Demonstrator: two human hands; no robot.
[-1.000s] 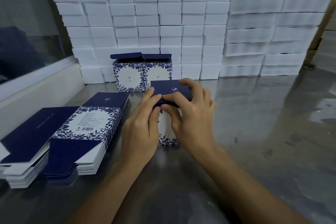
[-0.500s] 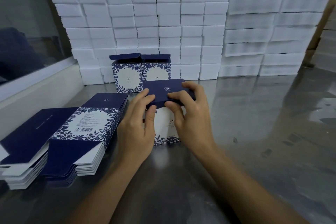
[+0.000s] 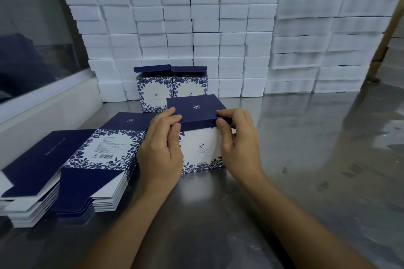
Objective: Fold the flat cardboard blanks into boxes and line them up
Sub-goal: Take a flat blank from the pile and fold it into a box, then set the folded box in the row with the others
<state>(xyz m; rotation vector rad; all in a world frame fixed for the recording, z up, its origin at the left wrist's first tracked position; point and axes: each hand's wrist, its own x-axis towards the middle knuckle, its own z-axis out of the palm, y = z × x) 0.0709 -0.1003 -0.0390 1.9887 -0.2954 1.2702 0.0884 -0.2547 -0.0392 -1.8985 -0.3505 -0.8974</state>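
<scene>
- A folded box (image 3: 202, 150) stood upright on the steel table (image 3: 306, 170), its white front panel with blue leaf border facing the camera; it serves as the reference point below.
- The navy lid (image 3: 196, 110) of that box lay nearly level over the top, its front edge turned down over the front panel.
- The left hand (image 3: 160, 150) was at the box's left front corner, thumb and fingers curled and pinched on the lid's front edge.
- The right hand (image 3: 237, 140) was at the box's right front corner, likewise clamped on the lid edge between thumb and curled fingers.
- Whether the lid's tuck flap was fully seated could not be determined.
- Directly behind the box, two finished boxes (image 3: 172, 87) stood side by side and touching, their navy lids raised.
- To the left of the box, just beside the left hand, lay a stack of flat blanks (image 3: 105, 155), printed side up with a barcode panel showing.
- Further left, a second stack of blanks (image 3: 32, 159) lay against the first, navy face up.
- Behind the two finished boxes, white foam blocks (image 3: 207, 28) were stacked in columns, forming a wall across the back of the table.
- Far left of the box, a glass partition (image 3: 32, 39) ran along the table edge above a pale ledge.
</scene>
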